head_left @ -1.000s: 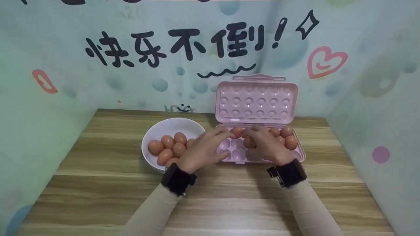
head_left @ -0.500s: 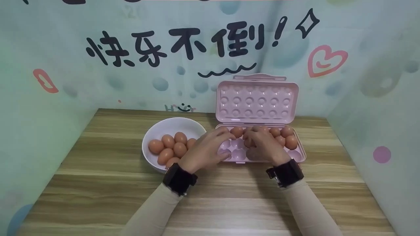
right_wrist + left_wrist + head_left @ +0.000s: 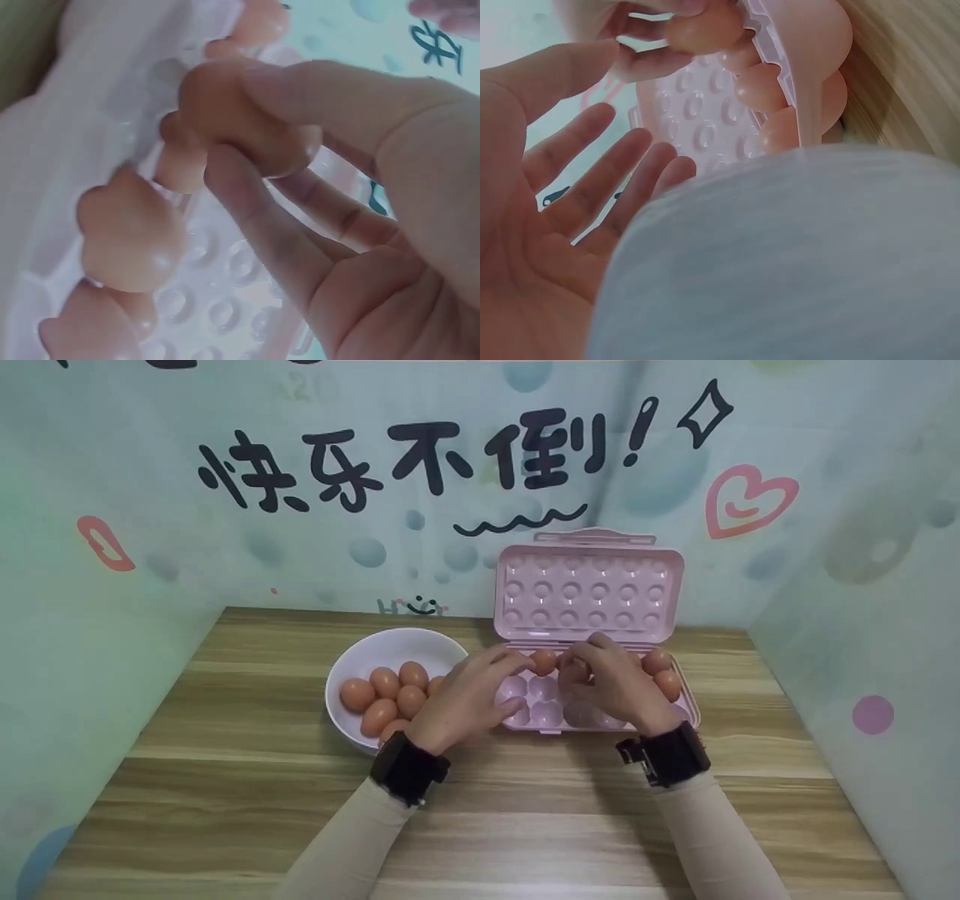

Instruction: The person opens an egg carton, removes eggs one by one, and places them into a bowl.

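My right hand (image 3: 616, 684) is over the pink egg box (image 3: 546, 714), pinching a brown egg (image 3: 217, 101) between thumb and fingertips. In the right wrist view this egg is held just above the tray, with other eggs (image 3: 131, 232) seated in the cups beside it. Between the bowl and the box hovers my left hand (image 3: 463, 701), fingers loosely bent and apart. Its palm (image 3: 525, 262) holds nothing in the left wrist view. One egg (image 3: 544, 662) sits in the back row between the two hands, and more eggs (image 3: 667, 685) fill cups at the right end.
A white bowl (image 3: 420, 642) with several brown eggs (image 3: 379, 717) stands left of the box, partly behind my left hand. The dimpled lid (image 3: 589, 594) stands upright at the back near the printed backdrop. Bare wooden table (image 3: 517, 825) lies in front.
My right hand has shifted slightly right and up with the egg, and its fingers have tilted. The left hand stays almost in place.
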Demonstrator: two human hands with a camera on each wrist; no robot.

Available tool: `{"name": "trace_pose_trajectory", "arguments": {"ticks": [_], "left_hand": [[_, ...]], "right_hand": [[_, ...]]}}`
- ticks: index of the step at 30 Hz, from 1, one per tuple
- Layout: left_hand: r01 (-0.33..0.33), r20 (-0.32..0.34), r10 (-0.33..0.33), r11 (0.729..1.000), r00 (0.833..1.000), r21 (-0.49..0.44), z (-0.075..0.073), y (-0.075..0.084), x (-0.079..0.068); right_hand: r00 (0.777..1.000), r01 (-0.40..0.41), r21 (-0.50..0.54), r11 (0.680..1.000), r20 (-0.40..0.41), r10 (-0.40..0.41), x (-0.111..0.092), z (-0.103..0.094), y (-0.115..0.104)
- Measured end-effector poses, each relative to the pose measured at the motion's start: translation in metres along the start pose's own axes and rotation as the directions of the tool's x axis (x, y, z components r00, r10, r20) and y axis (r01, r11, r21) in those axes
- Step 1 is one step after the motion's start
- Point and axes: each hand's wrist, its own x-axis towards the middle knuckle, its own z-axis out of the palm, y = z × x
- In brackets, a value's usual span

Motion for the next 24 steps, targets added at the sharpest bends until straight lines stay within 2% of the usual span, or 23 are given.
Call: {"name": "trace_pose_trajectory", "arguments": {"ticks": [5, 12, 16, 20, 24], "left_hand": [[0.008, -0.058, -0.008, 1.0, 0.998, 0.006, 0.0, 0.001, 0.002], [-0.014, -0.143, 0.009, 0.999, 0.99, -0.039, -0.001, 0.002, 0.004], [-0.034, -0.18, 0.022, 0.998, 0.983, -0.061, -0.001, 0.003, 0.005], [-0.042, -0.182, 0.026, 0.995, 0.983, -0.085, -0.001, 0.005, 0.005], [-0.048, -0.195, 0.025, 0.992, 0.981, -0.114, -0.001, 0.006, 0.005]], "right_hand": [[0.999, -0.012, 0.087, 0.996, -0.039, 0.016, 0.003, -0.012, -0.009], [0.996, -0.077, 0.216, 0.973, -0.027, 0.085, 0.006, -0.021, -0.027], [0.994, -0.103, 0.315, 0.944, 0.003, 0.108, 0.007, -0.023, -0.038], [0.992, -0.126, 0.417, 0.9, 0.025, 0.127, 0.007, -0.021, -0.047], [0.993, -0.113, 0.48, 0.87, 0.02, 0.118, 0.007, -0.018, -0.053]]}}
